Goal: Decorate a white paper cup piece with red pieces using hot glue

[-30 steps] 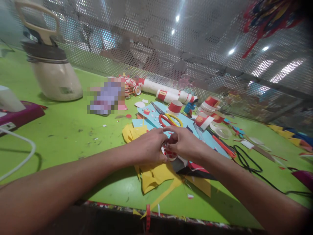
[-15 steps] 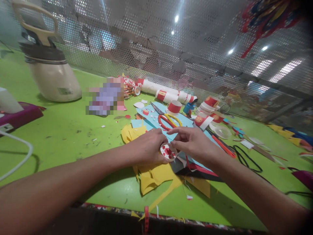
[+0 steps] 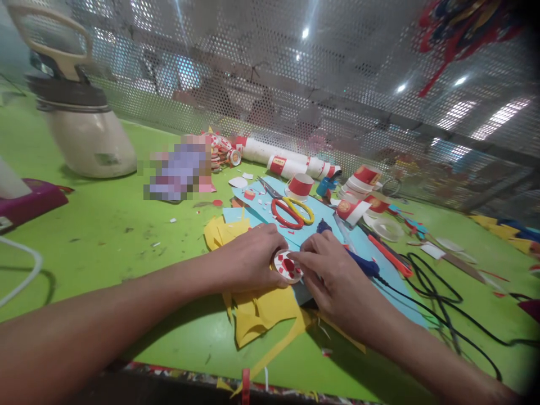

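Close to the table's front, my left hand (image 3: 257, 256) is closed around a small round white paper piece (image 3: 283, 271), shaped like a cup's base, with red paper bits on its top. My right hand (image 3: 333, 270) has its fingers bent in against the piece's right side, the index fingertip over its rim. What they pinch, if anything, is too small to make out. Just beyond my right hand shows a corded tool's blue handle (image 3: 367, 265), partly hidden by the hand. Crumpled yellow paper (image 3: 261, 318) lies beneath both hands. Scissors (image 3: 291, 212) with red and yellow handles rest on light blue paper (image 3: 399, 298).
White-and-red paper cups (image 3: 299, 184) and long stacked cups (image 3: 270, 151) stand at the back before a perforated metal screen (image 3: 261, 95). On the left are a large bottle (image 3: 90, 135), a blurred-out phone (image 3: 179, 169) and a purple power strip (image 3: 36, 199). Black cords (image 3: 439, 292) loop at right.
My right hand has moved down and its fingers have bent in over the paper piece. The blue handle and its cord now show behind it. The view has shifted slightly.
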### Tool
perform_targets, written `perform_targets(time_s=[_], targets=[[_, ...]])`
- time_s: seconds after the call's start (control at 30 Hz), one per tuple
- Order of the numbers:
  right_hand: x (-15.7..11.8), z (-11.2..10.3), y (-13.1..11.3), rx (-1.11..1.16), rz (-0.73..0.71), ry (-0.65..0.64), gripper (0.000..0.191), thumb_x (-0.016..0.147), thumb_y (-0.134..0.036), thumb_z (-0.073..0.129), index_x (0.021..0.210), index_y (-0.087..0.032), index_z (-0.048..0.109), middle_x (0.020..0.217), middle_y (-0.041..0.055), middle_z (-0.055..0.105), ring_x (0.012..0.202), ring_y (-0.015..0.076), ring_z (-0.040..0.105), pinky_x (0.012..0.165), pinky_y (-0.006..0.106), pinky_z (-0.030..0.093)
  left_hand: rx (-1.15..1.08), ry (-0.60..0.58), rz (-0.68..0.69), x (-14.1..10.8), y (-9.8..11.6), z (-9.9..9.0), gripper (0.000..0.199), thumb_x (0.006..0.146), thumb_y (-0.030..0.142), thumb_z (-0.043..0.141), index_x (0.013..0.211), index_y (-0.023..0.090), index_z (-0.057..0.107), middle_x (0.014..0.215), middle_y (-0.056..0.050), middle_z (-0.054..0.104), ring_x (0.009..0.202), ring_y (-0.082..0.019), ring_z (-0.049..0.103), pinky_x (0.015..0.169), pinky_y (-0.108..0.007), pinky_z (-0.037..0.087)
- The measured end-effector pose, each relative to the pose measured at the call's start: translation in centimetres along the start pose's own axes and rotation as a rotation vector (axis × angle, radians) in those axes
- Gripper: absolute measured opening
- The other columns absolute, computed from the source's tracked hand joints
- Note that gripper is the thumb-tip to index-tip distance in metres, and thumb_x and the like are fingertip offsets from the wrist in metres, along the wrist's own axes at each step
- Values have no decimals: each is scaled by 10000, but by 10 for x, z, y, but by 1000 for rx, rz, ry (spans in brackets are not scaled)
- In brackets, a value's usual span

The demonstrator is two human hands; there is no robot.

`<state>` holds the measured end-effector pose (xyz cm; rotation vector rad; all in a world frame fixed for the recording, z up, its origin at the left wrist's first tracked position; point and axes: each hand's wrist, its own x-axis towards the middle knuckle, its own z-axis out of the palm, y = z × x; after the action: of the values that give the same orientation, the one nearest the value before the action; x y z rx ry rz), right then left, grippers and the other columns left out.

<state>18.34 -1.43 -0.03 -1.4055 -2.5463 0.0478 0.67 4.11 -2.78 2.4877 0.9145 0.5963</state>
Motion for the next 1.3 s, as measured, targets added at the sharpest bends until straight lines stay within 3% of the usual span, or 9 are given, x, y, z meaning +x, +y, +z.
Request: perform_targets(time_s=[0.23,0.37,1.3], targets=[[2,3,-7,-92,6,-21,225,879,-90,447,790,-146,646,823,97,522,800,241,383,678,382,348,15,-19,-13,1,-1,0,277,720,376,697,871,154,631,855,-53,563,807,-199,530,685,-296,443],[3,7,-7,-74,11,-17,238,893,-100,434,869,-153,665,829,96,527,806,244,379,691,388,348,16,-19,-28,0,-2,0,276,696,337,715,884,159,620,866,-47,559,817,-198,524,689,-291,443],[4,11,-6,-14,25,-22,250,907,-120,431,883,-151,678,818,96,538,808,246,405,669,374,353,22,-44,-28,-1,-1,-2,299,707,314,728,927,143,619,916,-56,558,864,-208,531,713,-297,446]])
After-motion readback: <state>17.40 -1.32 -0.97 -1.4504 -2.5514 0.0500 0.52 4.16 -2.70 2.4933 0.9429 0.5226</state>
